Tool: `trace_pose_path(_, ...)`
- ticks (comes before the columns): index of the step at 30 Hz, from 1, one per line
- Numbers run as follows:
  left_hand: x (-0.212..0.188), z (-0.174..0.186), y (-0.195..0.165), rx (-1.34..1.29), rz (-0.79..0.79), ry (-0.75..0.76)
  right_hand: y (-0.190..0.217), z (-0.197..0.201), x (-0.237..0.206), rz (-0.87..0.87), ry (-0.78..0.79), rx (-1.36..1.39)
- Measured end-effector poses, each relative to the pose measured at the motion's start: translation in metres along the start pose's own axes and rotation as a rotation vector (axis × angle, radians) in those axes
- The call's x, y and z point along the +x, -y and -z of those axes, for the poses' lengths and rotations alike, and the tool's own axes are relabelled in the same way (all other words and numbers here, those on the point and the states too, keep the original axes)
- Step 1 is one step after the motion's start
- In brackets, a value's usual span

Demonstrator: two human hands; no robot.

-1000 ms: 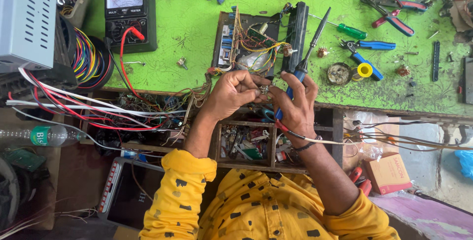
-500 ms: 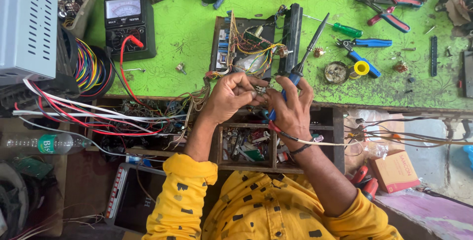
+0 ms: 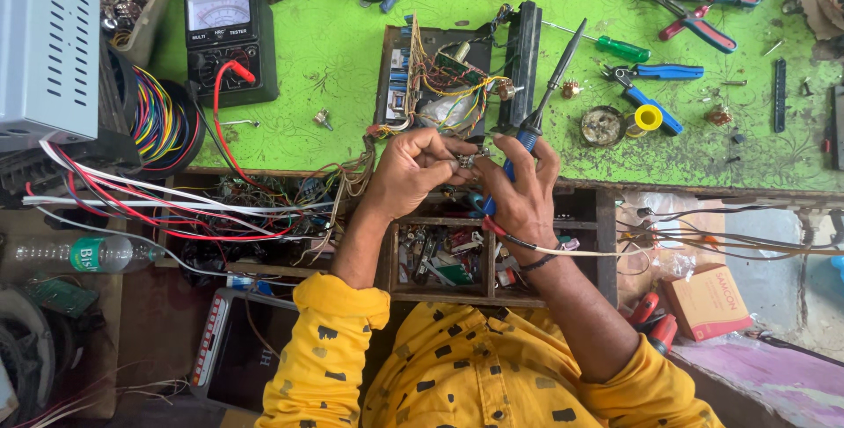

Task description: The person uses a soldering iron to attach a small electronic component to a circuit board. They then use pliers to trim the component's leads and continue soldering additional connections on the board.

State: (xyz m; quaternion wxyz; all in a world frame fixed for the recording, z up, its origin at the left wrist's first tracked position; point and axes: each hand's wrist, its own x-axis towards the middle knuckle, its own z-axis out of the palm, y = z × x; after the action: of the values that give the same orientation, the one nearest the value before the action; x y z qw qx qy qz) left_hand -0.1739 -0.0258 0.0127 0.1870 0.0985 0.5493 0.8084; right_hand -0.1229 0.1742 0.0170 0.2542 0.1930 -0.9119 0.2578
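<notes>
Head view: left hand [image 3: 411,171] fingers pinch a small component [image 3: 466,160]; right hand [image 3: 520,195] grips the soldering iron [image 3: 547,94], steady aim needed.

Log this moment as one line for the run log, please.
left hand: pinching small component | right hand: gripping soldering iron, tip up | open circuit chassis behind on green bench

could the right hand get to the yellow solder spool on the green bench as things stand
Probably yes: the yellow solder spool lies in the open just beyond the right hand, but that hand already grips the soldering iron.
</notes>
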Motion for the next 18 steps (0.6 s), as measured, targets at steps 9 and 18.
trace_pose_path(9,-0.001,-0.001,0.002,0.041,0.001,-0.031,-0.002,0.017,-0.004,-0.001,-0.142,0.062)
trace_pose_path(18,-0.004,-0.003,0.0,0.007,0.008,-0.047,0.007,0.116,-0.056,-0.335,-0.239,0.766)
